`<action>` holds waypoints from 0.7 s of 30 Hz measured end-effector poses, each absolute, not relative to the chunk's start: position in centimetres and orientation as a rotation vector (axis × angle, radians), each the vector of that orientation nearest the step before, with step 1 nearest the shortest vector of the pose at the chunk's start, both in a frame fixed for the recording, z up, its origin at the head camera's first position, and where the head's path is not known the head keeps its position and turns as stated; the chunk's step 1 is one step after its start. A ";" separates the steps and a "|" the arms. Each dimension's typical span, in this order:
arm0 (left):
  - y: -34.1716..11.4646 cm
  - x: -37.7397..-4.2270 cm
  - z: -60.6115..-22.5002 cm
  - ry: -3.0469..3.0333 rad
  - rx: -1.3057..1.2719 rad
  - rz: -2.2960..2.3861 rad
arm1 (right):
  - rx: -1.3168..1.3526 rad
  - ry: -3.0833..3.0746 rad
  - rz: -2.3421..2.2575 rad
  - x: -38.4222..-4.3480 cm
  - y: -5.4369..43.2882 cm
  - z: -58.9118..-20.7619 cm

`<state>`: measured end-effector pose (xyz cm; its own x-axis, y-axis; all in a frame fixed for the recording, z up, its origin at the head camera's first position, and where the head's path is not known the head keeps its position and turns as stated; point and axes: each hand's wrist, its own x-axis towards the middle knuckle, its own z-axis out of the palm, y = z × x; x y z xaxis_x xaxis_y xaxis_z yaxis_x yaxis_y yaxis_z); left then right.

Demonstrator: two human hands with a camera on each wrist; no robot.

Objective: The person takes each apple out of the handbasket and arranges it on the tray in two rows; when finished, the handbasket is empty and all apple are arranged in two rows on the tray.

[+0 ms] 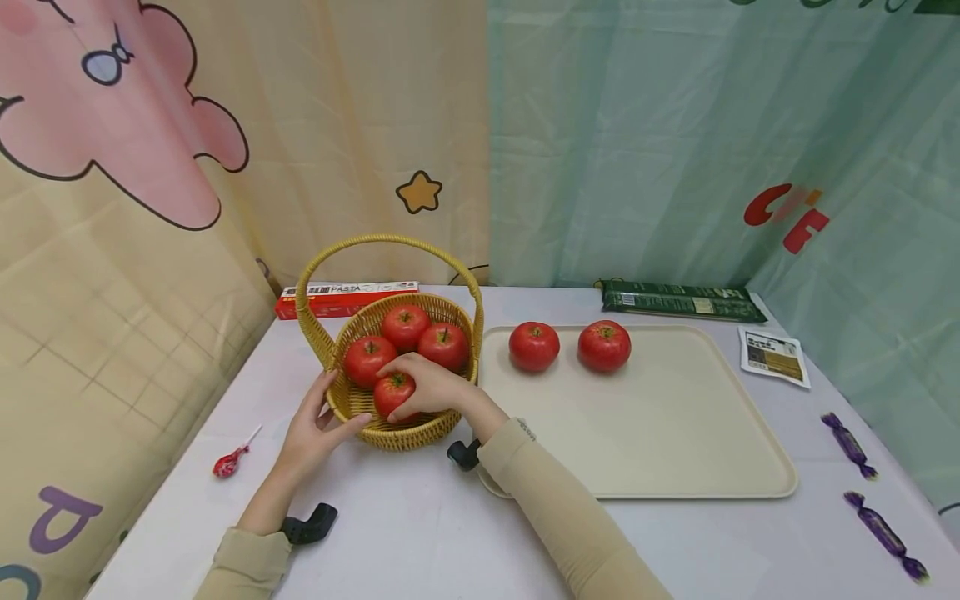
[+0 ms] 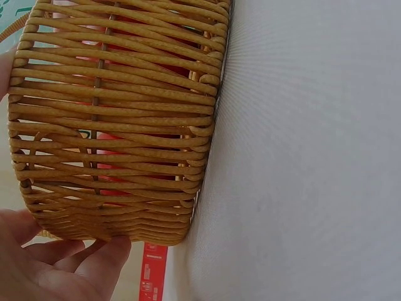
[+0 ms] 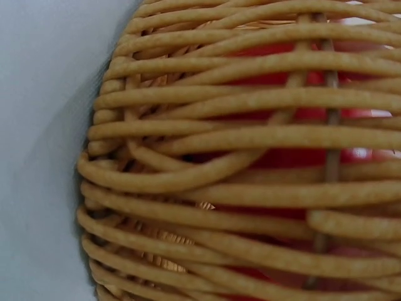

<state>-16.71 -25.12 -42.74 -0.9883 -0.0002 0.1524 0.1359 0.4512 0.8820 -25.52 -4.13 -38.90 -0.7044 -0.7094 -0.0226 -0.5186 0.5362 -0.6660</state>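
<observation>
A yellow wicker basket [image 1: 408,437] with a tall arched handle stands on the table, holding several red apples [image 1: 406,327]. Inside it, my right hand [image 1: 429,385] grips the nearest apple [image 1: 393,392], thumb on the near side and fingers over the top. My left hand [image 1: 311,429] holds the basket's left side, thumb at the near rim. The left wrist view shows curled fingers [image 2: 103,266] against the woven wall [image 2: 119,125]. In the right wrist view the basket's weave [image 3: 250,138] fills most of the picture, with red apple showing through the gaps; the right hand is out of sight there.
Right of the basket lies a beige tray [image 1: 637,425] bearing two apples [image 1: 604,346]. Behind are a red pasta box [image 1: 345,298] and green packets [image 1: 678,300]. A white sachet [image 1: 774,357] and purple-wrapped candies [image 1: 849,446] lie right, a lollipop [image 1: 228,461] left.
</observation>
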 end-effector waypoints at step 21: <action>-25.1 -16.5 -42.9 -2.555 -0.110 -1.565 | -1.103 2.478 -1.548 -23.6 1.4 -35.3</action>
